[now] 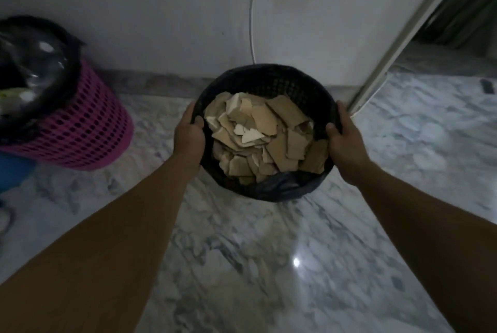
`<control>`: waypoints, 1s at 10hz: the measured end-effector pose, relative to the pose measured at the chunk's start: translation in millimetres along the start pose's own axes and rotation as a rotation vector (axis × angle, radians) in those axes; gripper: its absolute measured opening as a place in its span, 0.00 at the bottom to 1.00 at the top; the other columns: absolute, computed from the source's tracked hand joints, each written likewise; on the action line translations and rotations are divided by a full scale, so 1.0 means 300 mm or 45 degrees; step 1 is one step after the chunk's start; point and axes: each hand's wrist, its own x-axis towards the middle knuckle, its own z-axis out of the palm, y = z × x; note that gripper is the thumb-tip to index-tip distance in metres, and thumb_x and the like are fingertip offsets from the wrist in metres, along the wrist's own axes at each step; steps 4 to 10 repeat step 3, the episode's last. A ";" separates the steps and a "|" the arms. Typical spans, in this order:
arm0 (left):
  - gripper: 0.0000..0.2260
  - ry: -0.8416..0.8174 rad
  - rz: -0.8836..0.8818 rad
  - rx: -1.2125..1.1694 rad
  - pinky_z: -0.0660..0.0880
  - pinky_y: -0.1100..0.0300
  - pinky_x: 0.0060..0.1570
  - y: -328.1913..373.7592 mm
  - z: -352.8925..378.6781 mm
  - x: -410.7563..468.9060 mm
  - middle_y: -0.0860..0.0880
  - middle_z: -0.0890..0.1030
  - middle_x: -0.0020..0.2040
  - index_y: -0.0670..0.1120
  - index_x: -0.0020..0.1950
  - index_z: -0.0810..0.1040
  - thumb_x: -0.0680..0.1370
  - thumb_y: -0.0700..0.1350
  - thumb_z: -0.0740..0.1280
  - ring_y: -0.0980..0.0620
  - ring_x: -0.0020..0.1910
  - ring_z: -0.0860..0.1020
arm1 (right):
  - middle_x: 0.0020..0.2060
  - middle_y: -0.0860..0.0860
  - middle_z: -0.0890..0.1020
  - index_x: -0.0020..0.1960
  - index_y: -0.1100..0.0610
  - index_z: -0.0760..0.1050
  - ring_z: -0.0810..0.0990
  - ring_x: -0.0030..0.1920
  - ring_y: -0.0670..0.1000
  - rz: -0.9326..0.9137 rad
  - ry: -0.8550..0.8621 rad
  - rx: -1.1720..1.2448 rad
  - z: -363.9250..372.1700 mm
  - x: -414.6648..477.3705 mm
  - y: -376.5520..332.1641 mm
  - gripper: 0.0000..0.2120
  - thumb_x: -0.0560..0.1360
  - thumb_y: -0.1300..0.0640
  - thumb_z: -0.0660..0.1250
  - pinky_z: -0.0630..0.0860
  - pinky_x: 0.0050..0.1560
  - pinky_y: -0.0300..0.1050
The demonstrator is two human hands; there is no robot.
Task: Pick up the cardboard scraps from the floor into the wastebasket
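At the far left edge of the marble floor (242,252), a pink perforated basket (88,128) lined with a black bag (64,37) stands near the wall (134,10), with something blue (13,171) low beside it. It is well apart from the left hand (189,133), which grips the left rim of the black wastebasket (269,74), thumb hooked inside and fingers curled round the outside. The wastebasket is close to the wall's base. Whether it rests on the floor or is lifted cannot be told. The cardboard scraps (263,133), brown and white, lie piled inside it. The right hand (344,139) clasps the opposite rim the same way. A thin white cable (251,23) runs down the wall behind the wastebasket, and a pale door frame (403,34) slants down just beside the right hand. A small dark object (486,86) lies on the floor near the right edge.
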 end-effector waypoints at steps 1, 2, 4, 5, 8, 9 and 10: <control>0.20 0.081 0.092 0.188 0.69 0.50 0.73 -0.022 0.034 0.035 0.49 0.73 0.74 0.51 0.78 0.68 0.86 0.44 0.57 0.48 0.71 0.72 | 0.78 0.48 0.66 0.83 0.47 0.53 0.66 0.75 0.49 -0.014 -0.018 -0.051 -0.008 0.042 0.042 0.27 0.86 0.57 0.56 0.65 0.75 0.51; 0.21 0.042 0.161 0.327 0.68 0.52 0.73 0.016 0.048 0.058 0.49 0.73 0.75 0.52 0.79 0.66 0.86 0.45 0.58 0.49 0.72 0.72 | 0.78 0.48 0.66 0.83 0.47 0.51 0.66 0.75 0.49 -0.012 -0.047 -0.069 -0.021 0.071 0.024 0.28 0.86 0.54 0.57 0.66 0.75 0.52; 0.25 -0.114 0.122 0.453 0.69 0.53 0.71 0.085 0.056 0.077 0.50 0.71 0.76 0.56 0.82 0.60 0.85 0.51 0.61 0.48 0.72 0.71 | 0.79 0.50 0.65 0.83 0.46 0.44 0.67 0.75 0.53 0.069 -0.127 -0.054 -0.049 0.080 -0.023 0.37 0.83 0.45 0.63 0.67 0.74 0.55; 0.25 -0.114 0.122 0.453 0.69 0.53 0.71 0.085 0.056 0.077 0.50 0.71 0.76 0.56 0.82 0.60 0.85 0.51 0.61 0.48 0.72 0.71 | 0.79 0.50 0.65 0.83 0.46 0.44 0.67 0.75 0.53 0.069 -0.127 -0.054 -0.049 0.080 -0.023 0.37 0.83 0.45 0.63 0.67 0.74 0.55; 0.25 -0.114 0.122 0.453 0.69 0.53 0.71 0.085 0.056 0.077 0.50 0.71 0.76 0.56 0.82 0.60 0.85 0.51 0.61 0.48 0.72 0.71 | 0.79 0.50 0.65 0.83 0.46 0.44 0.67 0.75 0.53 0.069 -0.127 -0.054 -0.049 0.080 -0.023 0.37 0.83 0.45 0.63 0.67 0.74 0.55; 0.25 -0.114 0.122 0.453 0.69 0.53 0.71 0.085 0.056 0.077 0.50 0.71 0.76 0.56 0.82 0.60 0.85 0.51 0.61 0.48 0.72 0.71 | 0.79 0.50 0.65 0.83 0.46 0.44 0.67 0.75 0.53 0.069 -0.127 -0.054 -0.049 0.080 -0.023 0.37 0.83 0.45 0.63 0.67 0.74 0.55; 0.25 -0.114 0.122 0.453 0.69 0.53 0.71 0.085 0.056 0.077 0.50 0.71 0.76 0.56 0.82 0.60 0.85 0.51 0.61 0.48 0.72 0.71 | 0.79 0.50 0.65 0.83 0.46 0.44 0.67 0.75 0.53 0.069 -0.127 -0.054 -0.049 0.080 -0.023 0.37 0.83 0.45 0.63 0.67 0.74 0.55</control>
